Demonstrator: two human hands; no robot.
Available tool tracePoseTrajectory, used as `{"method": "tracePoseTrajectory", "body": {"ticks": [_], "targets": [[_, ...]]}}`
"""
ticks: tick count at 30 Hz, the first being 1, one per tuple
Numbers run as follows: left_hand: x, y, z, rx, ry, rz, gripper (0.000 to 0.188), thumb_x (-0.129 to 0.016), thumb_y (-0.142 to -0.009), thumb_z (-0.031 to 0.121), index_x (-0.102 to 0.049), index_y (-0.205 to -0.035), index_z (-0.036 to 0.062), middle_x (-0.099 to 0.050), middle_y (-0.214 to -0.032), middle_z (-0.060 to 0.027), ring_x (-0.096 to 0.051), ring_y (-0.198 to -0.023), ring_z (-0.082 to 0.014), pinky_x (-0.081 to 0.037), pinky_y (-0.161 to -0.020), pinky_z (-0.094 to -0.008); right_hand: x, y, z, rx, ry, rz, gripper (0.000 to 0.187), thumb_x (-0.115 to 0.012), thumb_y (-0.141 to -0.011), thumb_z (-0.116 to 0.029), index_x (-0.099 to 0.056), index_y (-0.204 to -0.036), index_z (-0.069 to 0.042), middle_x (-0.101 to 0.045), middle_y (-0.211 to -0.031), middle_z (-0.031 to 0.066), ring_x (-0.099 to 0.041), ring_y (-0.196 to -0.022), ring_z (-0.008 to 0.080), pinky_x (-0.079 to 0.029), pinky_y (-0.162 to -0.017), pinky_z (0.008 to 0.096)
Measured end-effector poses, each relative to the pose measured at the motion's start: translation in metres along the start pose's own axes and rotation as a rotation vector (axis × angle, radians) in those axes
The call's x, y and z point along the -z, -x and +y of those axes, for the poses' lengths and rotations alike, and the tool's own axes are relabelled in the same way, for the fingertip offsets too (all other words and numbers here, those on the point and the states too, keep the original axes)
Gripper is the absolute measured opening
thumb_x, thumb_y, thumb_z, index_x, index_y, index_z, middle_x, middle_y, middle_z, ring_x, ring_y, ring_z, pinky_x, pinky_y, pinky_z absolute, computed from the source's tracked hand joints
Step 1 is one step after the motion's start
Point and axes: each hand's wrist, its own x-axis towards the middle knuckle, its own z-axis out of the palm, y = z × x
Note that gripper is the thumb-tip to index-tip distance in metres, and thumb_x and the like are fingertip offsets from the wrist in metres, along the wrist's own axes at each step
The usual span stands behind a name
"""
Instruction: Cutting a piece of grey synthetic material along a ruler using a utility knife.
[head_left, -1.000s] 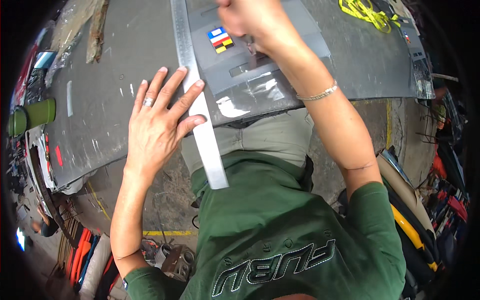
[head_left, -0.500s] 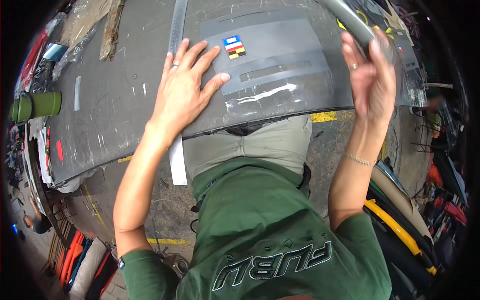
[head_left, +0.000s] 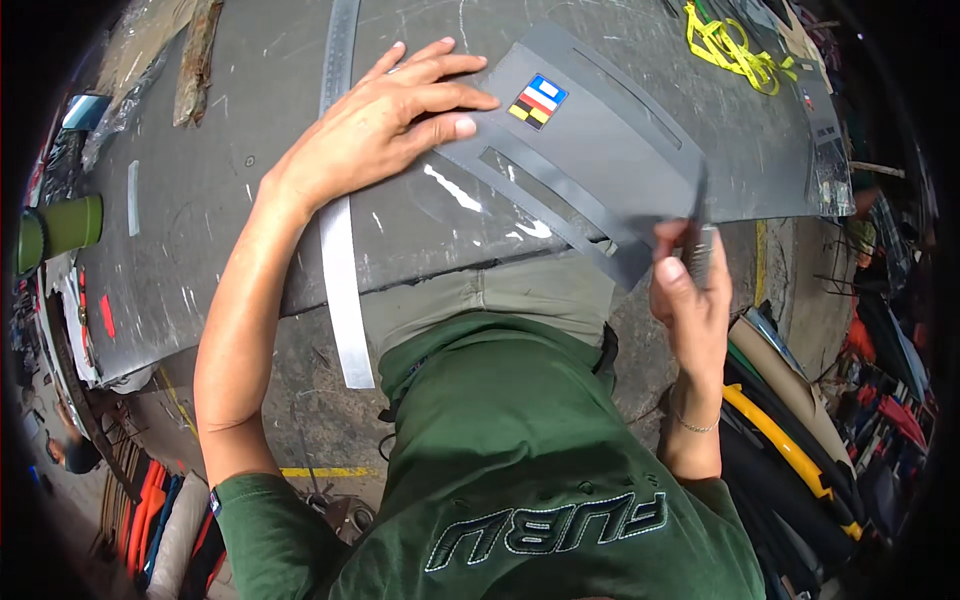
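Both hands are on the grey sheet, which is the landmark for everything below; it lies on the dark worktable, its near-right corner overhanging the table edge toward the person. Left hand is open, not gripping: palm and spread fingers press flat on the sheet's left end, also pinning the long metal ruler that runs under the palm just left of the sheet and sticks out past the table's near edge. Right hand is clenched at the sheet's overhanging corner, thumb up, around a narrow metallic tool, likely a knife or cutter, though the blade end is too blurred to confirm. Progress, judged from how things lie: the sheet already carries long narrow slots, one along its near side and one toward its far side, so the slot cutting looks done. A small striped multicolour patch sits on the sheet near the left fingertips, apparently already fixed. The tool sits at the outer edge, so work looks to be at trimming the perimeter or that corner; whether any cut has started there cannot be told. Not in use: yellow cord far beyond the sheet's right end, green cylinder well left of the sheet at the table's edge.
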Motion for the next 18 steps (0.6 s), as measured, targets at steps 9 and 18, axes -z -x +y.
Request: {"method": "tracePoseTrajectory", "body": {"ticks": [9,18], "targets": [[-0.002,0.010,0.003,0.021,-0.109,-0.049,0.045,-0.064,-0.098,0.035,-0.063,-0.143,0.0393,-0.036,-0.168,0.0037,-0.020,-0.159,-0.0363,-0.005,-0.129,-0.0641,-0.020,-0.018,-0.036,0.358,0.559,-0.133,0.043,-0.067,-0.099,-0.009,-0.051,-0.139,-0.001,-0.066,-0.110,0.0161,-0.061,-0.084,0.0185,-0.052,-0.081,0.0311],[0.026,-0.007,0.021,0.063,-0.074,-0.202,0.047,-0.060,-0.103,0.035,-0.056,-0.150,0.0347,-0.030,-0.169,-0.0091,-0.020,-0.157,-0.0427,-0.011,-0.127,-0.0632,-0.053,-0.029,-0.049,0.342,0.726,-0.388,0.060,-0.059,-0.097,0.000,-0.043,-0.154,-0.009,-0.060,-0.113,0.0192,-0.068,-0.086,0.0443,-0.057,-0.072,0.0523]]}}
